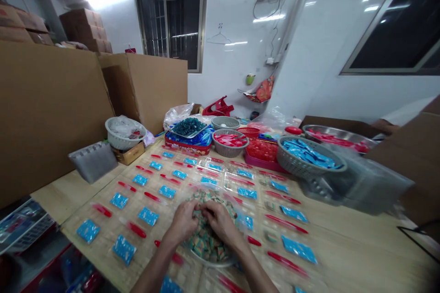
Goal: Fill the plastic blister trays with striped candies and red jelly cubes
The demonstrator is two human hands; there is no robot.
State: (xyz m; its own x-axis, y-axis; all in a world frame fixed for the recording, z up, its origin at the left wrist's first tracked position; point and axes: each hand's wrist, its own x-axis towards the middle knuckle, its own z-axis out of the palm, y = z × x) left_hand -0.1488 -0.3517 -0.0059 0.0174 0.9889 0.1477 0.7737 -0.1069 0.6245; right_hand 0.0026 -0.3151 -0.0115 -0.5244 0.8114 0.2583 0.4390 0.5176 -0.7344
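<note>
A round bowl [216, 264] in front of me is full of small blocky pieces [208, 243] striped in green, tan and pinkish tones. Over its left side, my left hand [185, 220] is closed with its fingertips pressed together. My right hand [219, 220] is beside it, fingers curled inward and nearly meeting the left ones above the pieces. Whatever the fingertips hold is too small and blurred to make out. Around the bowl lie rows of clear plastic trays, each with a blue dotted packet [148, 216] and a red pen-like stick [136, 229].
Behind the trays stand a grey basket of blue packets [311, 154], a basket of pink-red items [229, 140], a tin with dark teal pieces [188, 127] and a tub of red pieces [261, 149]. Large cardboard boxes [51, 114] rise at left. Clear plastic containers [371, 187] sit at right.
</note>
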